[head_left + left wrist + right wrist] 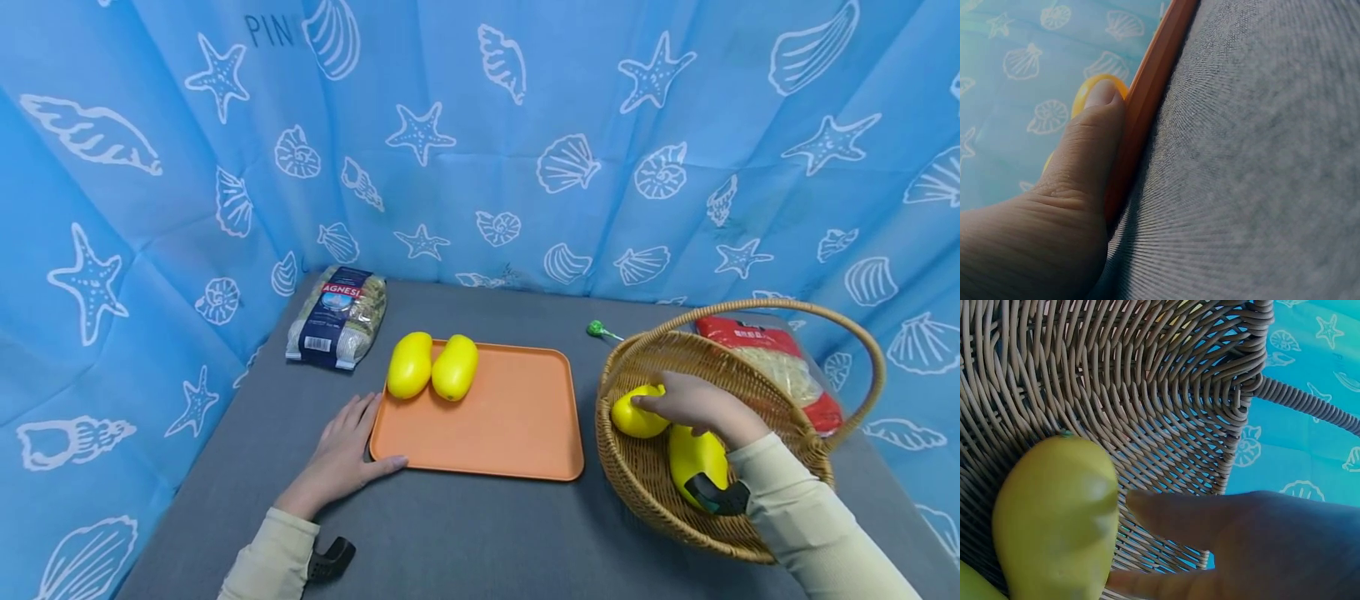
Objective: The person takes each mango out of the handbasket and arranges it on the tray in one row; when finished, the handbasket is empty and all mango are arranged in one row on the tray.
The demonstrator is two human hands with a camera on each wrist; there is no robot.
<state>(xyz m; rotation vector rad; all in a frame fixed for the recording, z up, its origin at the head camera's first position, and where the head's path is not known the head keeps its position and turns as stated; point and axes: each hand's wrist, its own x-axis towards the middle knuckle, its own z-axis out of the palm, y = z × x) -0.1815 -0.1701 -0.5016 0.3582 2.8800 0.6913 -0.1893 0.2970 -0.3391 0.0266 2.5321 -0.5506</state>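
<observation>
My left hand [341, 450] rests spread at the left end of an orange tray [517, 408]. Its thumb lies along the near rim, and the left wrist view shows that thumb [1088, 140] against the tray's side [1141, 106]. Two yellow mangoes [409, 365] sit on the tray's far left part. Inside a wicker basket [637, 492], my right hand [693, 404] reaches down over another mango [637, 417]. In the right wrist view its extended fingertips are right at the side of this mango [1054, 519]. A further mango [693, 462] lies nearer, below the wrist.
A bag of pasta [337, 317] stands at the back left of the grey table [450, 542]. A green lollipop [596, 328] lies beyond the basket's left rim. Behind the basket is a red and clear packet [772, 358]. The basket's handle [847, 325] arches at the right.
</observation>
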